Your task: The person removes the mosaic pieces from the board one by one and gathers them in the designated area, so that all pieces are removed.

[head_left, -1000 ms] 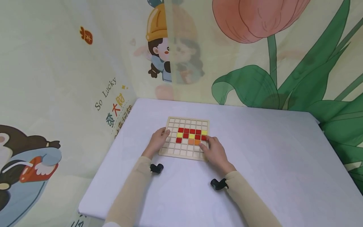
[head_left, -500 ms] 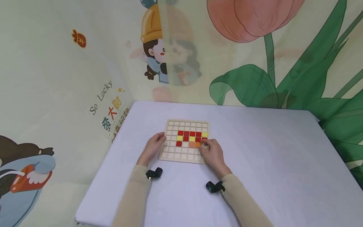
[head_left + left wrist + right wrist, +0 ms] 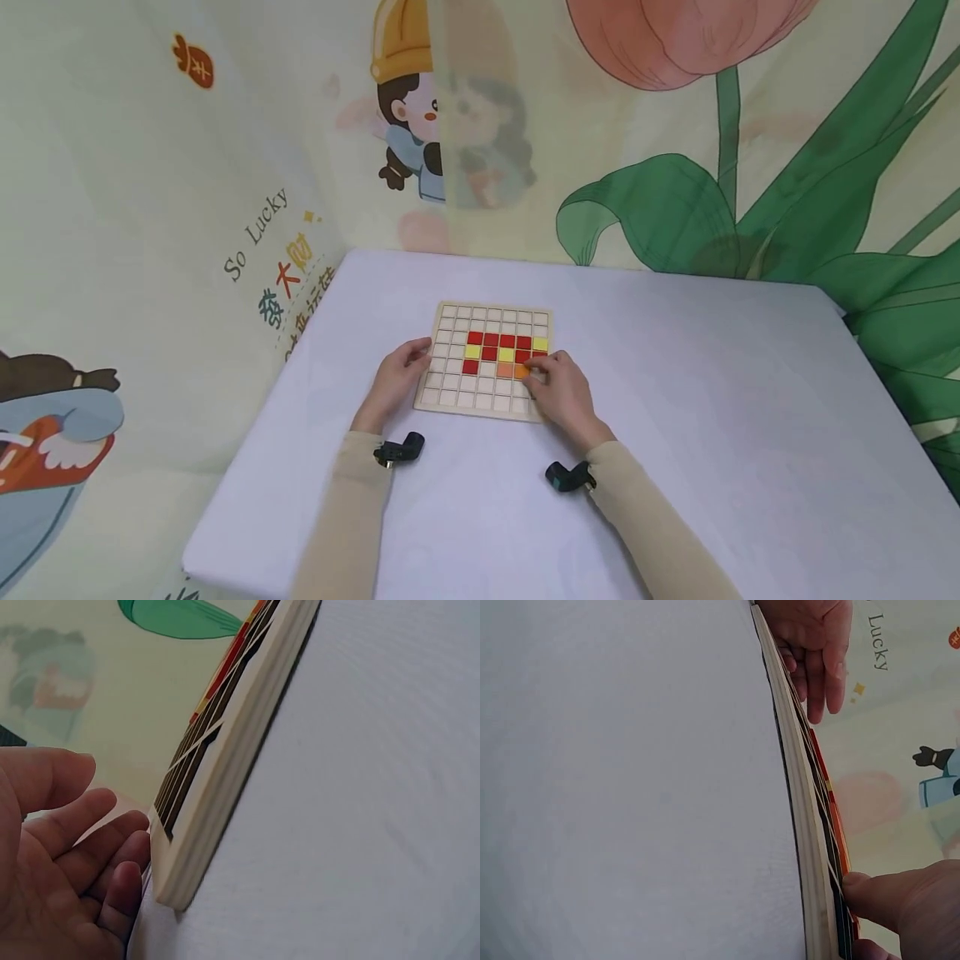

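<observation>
**Right grip (image 3: 562,393) at the orange tile (image 3: 520,372)**

I see the gridded board (image 3: 468,386) lying on the white surface (image 3: 712,400), between the two grips. The left grip (image 3: 393,382) is spread, fingers loosely bent, fingertips right by the board's edge. The right grip has thumb and forefinger near together at the orange tile; I can't tell whether they pinch it. Left of that grip I see a salmon tile (image 3: 506,369), with red tiles (image 3: 491,340) and yellow tiles (image 3: 472,352) in the grid.
</observation>
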Action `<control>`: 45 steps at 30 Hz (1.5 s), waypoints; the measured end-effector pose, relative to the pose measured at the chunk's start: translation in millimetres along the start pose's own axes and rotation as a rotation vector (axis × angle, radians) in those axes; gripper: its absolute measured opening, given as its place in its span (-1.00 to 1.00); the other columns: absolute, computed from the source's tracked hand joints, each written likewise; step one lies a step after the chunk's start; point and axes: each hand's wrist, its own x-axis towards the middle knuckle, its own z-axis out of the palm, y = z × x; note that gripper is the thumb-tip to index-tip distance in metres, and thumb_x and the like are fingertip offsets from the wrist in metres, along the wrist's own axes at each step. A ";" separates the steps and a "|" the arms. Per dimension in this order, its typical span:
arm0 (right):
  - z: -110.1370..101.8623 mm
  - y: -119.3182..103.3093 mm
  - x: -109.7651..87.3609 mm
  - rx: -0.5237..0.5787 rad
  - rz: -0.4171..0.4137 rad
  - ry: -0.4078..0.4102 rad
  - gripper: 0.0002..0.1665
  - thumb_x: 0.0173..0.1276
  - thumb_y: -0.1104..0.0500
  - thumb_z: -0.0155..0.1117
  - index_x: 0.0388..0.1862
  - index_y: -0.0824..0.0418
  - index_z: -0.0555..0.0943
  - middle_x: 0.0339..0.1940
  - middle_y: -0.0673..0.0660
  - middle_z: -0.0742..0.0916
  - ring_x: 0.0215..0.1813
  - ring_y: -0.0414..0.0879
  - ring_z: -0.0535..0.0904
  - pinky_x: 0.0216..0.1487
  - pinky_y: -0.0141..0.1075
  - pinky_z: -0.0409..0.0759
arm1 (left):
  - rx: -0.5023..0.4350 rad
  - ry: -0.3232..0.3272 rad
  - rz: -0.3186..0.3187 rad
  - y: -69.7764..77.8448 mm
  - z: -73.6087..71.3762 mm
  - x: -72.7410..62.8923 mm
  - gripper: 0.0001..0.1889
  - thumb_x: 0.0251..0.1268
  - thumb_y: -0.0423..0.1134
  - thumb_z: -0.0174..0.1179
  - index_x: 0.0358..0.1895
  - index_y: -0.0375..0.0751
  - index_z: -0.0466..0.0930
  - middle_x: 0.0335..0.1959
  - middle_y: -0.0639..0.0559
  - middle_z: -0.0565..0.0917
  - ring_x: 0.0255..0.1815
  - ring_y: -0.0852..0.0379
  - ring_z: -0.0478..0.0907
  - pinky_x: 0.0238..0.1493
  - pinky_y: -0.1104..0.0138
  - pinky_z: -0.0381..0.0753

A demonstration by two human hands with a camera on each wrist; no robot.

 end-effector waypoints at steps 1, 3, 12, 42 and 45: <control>-1.8 -0.6 0.8 -0.005 0.001 -0.003 -0.66 0.26 0.10 0.39 0.00 0.13 0.72 -0.26 0.11 0.54 -0.31 -0.02 0.40 -0.39 -0.27 0.32 | -0.006 -0.003 -0.001 1.2 0.3 0.1 -0.55 0.44 -0.18 0.07 0.35 -0.15 0.42 0.16 -0.11 0.55 0.20 -0.02 0.43 0.25 0.07 0.42; -5.5 -1.6 1.6 -0.009 0.007 -0.011 -0.67 0.26 0.10 0.39 -0.01 0.14 0.72 -0.27 0.11 0.53 -0.31 -0.02 0.39 -0.40 -0.27 0.31 | -0.015 -0.005 -0.007 3.4 1.5 -0.1 -0.56 0.44 -0.18 0.08 0.34 -0.14 0.44 0.14 -0.10 0.55 0.18 -0.01 0.43 0.22 0.10 0.43; 1.5 3.8 3.1 0.014 0.013 -0.058 -0.70 0.24 0.13 0.39 -0.05 0.18 0.68 -0.17 0.08 0.56 -0.17 -0.03 0.43 -0.21 -0.27 0.41 | 0.045 0.005 0.016 -8.7 6.3 -5.6 -0.55 0.35 -0.35 0.11 0.31 -0.13 0.47 0.15 -0.10 0.56 0.09 -0.01 0.45 0.09 0.16 0.48; 12.3 10.0 -5.2 -0.022 -0.215 0.120 -0.71 0.22 0.20 0.41 -0.07 0.18 0.64 -0.08 0.06 0.68 -0.02 -0.04 0.55 0.07 -0.12 0.57 | 0.104 0.046 0.036 -6.3 6.2 -10.4 -0.47 0.23 -0.50 0.13 0.29 -0.09 0.49 0.27 -0.01 0.49 0.23 0.02 0.40 0.27 0.10 0.41; 10.8 9.7 -3.0 -0.016 -0.231 0.133 -0.71 0.21 0.22 0.43 -0.08 0.18 0.64 -0.10 0.05 0.70 -0.05 -0.05 0.55 0.02 -0.14 0.57 | 0.111 0.049 0.051 -4.4 5.9 -7.7 -0.46 0.22 -0.51 0.13 0.28 -0.08 0.49 0.26 -0.01 0.50 0.20 0.02 0.40 0.23 0.10 0.43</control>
